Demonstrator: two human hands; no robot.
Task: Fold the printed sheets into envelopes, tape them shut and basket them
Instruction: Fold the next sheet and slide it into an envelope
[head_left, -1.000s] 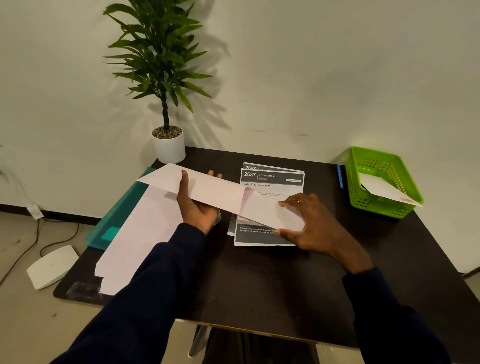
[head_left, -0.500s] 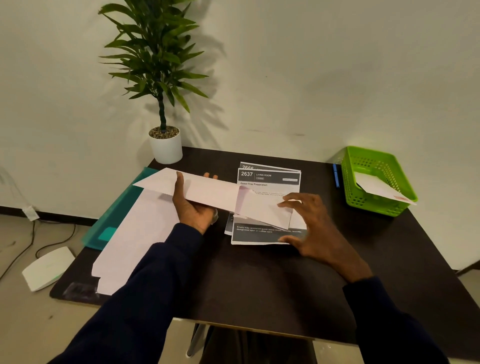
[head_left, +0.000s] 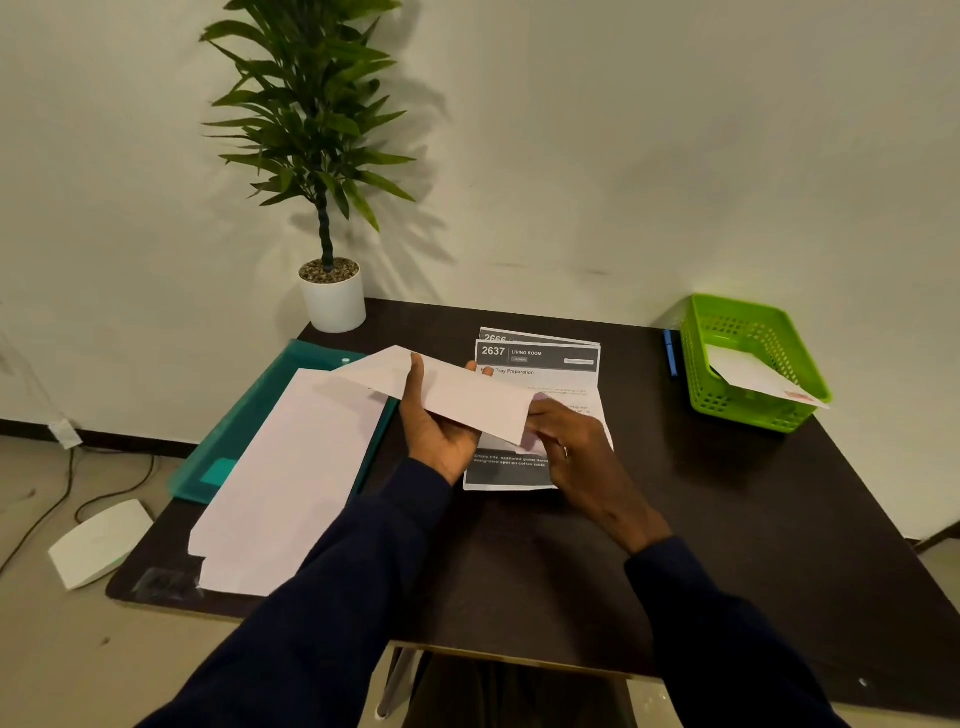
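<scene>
— Counter (head_left: 727, 519) first: what's on it?

— Dark top, a stack of blank envelopes (head_left: 291, 478) lying over a teal folder (head_left: 249, 415) on the left, the printed sheets (head_left: 540, 364) in the middle near the back, and a green basket (head_left: 748, 410) at the right corner with one finished envelope (head_left: 753, 376) leaning out of it.

— And what has changed?

— The right hand (head_left: 576, 447) was spread flat on the paper a second ago. Now it has closed up at the near end of the envelope in hand (head_left: 467, 397), fingers pressed together at that edge; whether they pinch the flap or reach inside, I cannot tell.

— The left hand?

— The left hand (head_left: 441, 431) holds that envelope from beneath, thumb over its upper face, lifted just above the printed sheets and tilted.

— So where does that leave the job?

— Probably at opening the envelope. The top sheet still lies flat and unfolded, so folding, taping and basketing remain for this one.
</scene>
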